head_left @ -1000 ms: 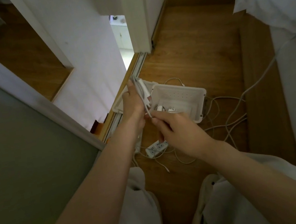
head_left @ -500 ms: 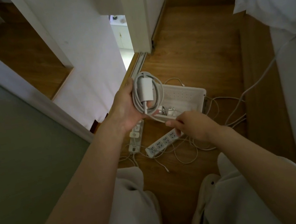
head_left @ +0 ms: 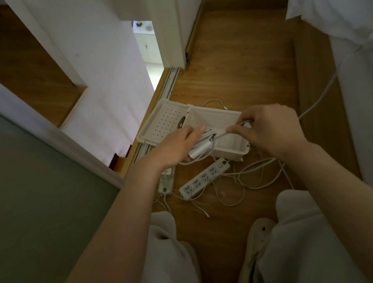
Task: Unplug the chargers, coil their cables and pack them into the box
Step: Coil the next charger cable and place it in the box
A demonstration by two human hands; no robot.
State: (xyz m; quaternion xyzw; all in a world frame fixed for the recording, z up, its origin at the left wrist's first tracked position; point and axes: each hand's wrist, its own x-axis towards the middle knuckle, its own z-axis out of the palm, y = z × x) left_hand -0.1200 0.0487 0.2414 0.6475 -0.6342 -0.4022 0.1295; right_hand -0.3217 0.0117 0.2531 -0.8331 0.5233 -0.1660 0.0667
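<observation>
Brown wooden plank floor (head_left: 232, 80) underfoot. On it, white perforated plastic box (head_left: 222, 119), lid (head_left: 165, 125) hinged open to the left. Just in front, long white power strip (head_left: 205, 178) among loose white cables (head_left: 255, 179). Above the box's near left corner, left hand (head_left: 174, 147), fingers wrapped round white charger block with coiled cable (head_left: 200, 151). Above the box's right half, right hand (head_left: 269, 128), thumb and forefinger pinching that cable's free end, stretched straight between both hands.
</observation>
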